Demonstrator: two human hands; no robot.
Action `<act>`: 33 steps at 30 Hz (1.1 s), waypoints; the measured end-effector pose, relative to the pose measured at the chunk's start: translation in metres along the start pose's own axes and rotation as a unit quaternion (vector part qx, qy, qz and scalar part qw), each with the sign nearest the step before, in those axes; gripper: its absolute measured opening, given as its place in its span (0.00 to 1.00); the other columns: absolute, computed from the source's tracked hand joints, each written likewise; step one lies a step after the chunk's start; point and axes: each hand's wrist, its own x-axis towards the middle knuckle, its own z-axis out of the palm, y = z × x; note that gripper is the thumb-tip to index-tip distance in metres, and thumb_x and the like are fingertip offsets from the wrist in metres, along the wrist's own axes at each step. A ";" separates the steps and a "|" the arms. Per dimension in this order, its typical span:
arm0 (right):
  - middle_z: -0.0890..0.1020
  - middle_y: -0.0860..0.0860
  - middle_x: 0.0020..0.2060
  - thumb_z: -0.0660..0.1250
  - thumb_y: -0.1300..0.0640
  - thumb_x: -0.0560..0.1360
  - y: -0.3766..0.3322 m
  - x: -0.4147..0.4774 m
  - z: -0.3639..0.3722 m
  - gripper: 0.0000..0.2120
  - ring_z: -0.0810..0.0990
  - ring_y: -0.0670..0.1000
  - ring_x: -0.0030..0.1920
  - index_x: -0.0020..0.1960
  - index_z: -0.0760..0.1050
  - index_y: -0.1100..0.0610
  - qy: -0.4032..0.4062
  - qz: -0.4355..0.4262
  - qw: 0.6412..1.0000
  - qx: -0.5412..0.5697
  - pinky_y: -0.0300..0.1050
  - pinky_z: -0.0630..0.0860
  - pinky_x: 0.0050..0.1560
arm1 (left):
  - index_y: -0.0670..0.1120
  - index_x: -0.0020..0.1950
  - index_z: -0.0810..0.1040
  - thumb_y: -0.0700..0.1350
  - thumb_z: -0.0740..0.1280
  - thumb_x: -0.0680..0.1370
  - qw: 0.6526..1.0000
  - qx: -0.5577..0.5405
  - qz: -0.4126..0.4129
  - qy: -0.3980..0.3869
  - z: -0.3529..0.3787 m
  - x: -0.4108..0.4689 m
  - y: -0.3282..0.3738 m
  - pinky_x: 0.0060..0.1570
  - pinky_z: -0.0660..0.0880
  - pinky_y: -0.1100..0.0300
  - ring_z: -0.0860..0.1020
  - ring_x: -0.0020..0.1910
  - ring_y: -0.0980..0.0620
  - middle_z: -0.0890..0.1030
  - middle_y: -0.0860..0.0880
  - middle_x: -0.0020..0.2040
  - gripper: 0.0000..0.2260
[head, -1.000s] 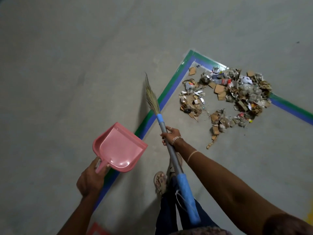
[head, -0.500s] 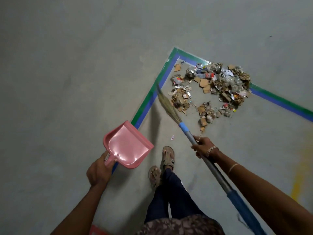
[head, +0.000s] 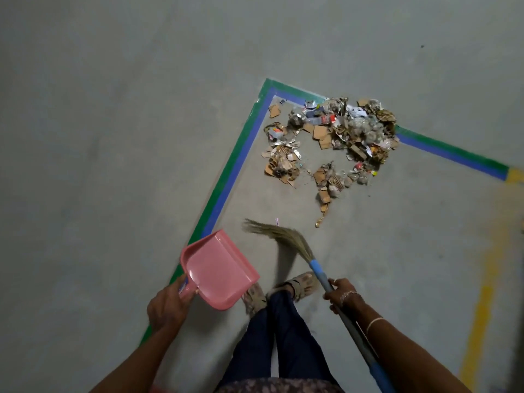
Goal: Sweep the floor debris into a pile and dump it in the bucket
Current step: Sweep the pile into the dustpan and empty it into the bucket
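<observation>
Pulled back from the debris pile [head: 334, 140] toward the feet [head: 303, 285], broom [head: 295, 245] with bristles curving left, pile lying far of it inside the green-blue tape corner [head: 241, 157], right hand [head: 340, 293] gripping the broom shaft, left hand [head: 167, 304] gripping the pink dustpan [head: 218, 268] handle at near left

Dark navy trousers [head: 286, 347], patterned top [head: 278, 387], tan strapped sandals [head: 304, 285] — right hand [head: 341, 293]: finger ring [head: 335, 280], beaded bracelet [head: 348, 295], thin bangle [head: 374, 322] on forearm.

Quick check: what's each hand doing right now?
Left hand: grips the handle of the pink dustpan.
Right hand: grips the handle of the grass broom.
</observation>
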 end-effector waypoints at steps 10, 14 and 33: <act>0.81 0.61 0.37 0.68 0.69 0.72 -0.036 -0.001 -0.081 0.28 0.78 0.56 0.27 0.72 0.71 0.59 0.113 -0.092 0.972 0.185 0.44 0.76 0.25 | 0.58 0.67 0.77 0.75 0.52 0.71 0.997 0.019 0.062 0.038 -0.031 0.028 0.084 0.48 0.76 0.50 0.82 0.51 0.38 0.85 0.41 0.52 0.34; 0.83 0.60 0.37 0.69 0.68 0.73 -0.040 -0.015 -0.096 0.32 0.79 0.55 0.26 0.74 0.68 0.55 0.131 -0.144 0.958 0.211 0.44 0.76 0.26 | 0.56 0.67 0.79 0.75 0.50 0.67 0.994 0.000 0.087 0.061 -0.049 0.054 0.127 0.47 0.76 0.49 0.82 0.50 0.36 0.84 0.39 0.51 0.38; 0.80 0.57 0.37 0.67 0.67 0.71 -0.234 0.044 -0.025 0.31 0.77 0.53 0.25 0.74 0.68 0.57 -0.064 -0.122 0.970 0.202 0.44 0.74 0.26 | 0.58 0.69 0.77 0.69 0.66 0.73 0.994 0.084 0.070 0.031 -0.095 0.199 0.131 0.49 0.76 0.52 0.82 0.52 0.41 0.85 0.45 0.53 0.27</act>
